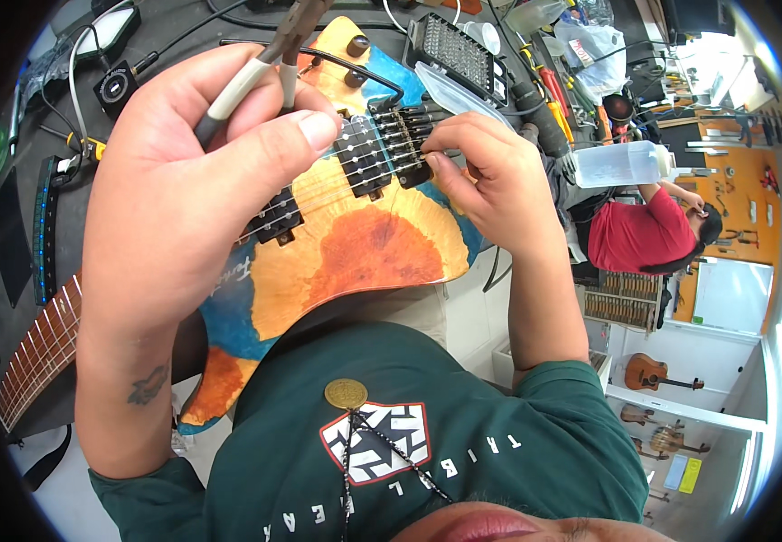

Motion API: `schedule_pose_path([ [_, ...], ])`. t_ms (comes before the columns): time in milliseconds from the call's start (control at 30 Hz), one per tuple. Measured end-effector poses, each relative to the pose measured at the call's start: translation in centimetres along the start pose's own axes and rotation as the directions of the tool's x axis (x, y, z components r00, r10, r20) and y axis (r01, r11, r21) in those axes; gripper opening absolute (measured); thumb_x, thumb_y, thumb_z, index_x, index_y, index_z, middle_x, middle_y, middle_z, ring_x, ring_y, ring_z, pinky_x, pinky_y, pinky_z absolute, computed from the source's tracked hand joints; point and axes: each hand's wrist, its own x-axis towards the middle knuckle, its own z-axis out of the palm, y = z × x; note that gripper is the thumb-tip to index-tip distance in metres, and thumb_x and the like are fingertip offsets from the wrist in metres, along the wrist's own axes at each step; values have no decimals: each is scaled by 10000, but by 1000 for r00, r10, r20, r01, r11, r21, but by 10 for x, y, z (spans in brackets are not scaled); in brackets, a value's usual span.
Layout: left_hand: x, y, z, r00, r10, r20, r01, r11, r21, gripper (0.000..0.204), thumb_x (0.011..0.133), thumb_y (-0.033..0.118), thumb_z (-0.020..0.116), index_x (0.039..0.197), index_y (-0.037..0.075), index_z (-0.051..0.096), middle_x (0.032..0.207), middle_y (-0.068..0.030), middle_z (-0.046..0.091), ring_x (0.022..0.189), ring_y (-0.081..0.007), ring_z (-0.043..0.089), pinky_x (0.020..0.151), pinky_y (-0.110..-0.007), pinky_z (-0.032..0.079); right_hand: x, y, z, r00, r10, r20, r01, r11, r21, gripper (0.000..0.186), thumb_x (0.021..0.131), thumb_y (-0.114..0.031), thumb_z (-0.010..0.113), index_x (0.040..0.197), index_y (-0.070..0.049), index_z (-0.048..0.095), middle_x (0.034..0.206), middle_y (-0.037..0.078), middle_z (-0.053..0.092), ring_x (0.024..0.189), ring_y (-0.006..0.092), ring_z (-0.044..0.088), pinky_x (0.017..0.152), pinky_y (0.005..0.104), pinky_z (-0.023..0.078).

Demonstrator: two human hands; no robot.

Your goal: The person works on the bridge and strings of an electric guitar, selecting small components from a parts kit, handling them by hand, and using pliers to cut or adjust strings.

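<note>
The left hand (183, 172) is closed around the pale sleeved handles of a pair of pliers (273, 59), thumb pressed across them, so the tool's nose points away over the strings. The right hand (486, 176) pinches at the black bridge (404, 144) with fingertips together; whether it grips a string end I cannot tell. Both work on an electric guitar (364, 244), its orange and blue body lying face up against the person's chest, apparently to steady it. Its neck (38, 352) runs lower left across the dark workbench (11, 226). Beyond, another person in a red shirt (635, 235) bends over.
</note>
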Motion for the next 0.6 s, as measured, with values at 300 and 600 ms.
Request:
schedule_pose_path([
  [300, 2, 1, -2, 1000, -4, 10, 4, 1000, 19, 278, 993, 147, 754, 841, 111, 524, 1087, -85, 747, 944, -109, 640, 953, -317, 523, 6, 0, -6, 995, -71, 65, 76, 995, -66, 117, 935, -94, 792, 1018, -46, 724, 1009, 99, 736, 878, 357, 728, 754, 441, 595],
  [600, 1, 1, -2, 1000, 3, 21, -4, 1000, 24, 264, 994, 153, 759, 848, 101, 545, 1083, -83, 747, 942, -106, 640, 952, -319, 533, 4, -1, 1, 995, -102, -17, 99, 989, -112, 133, 887, -71, 817, 1002, -68, 751, 971, 75, 739, 855, 323, 737, 737, 415, 606],
])
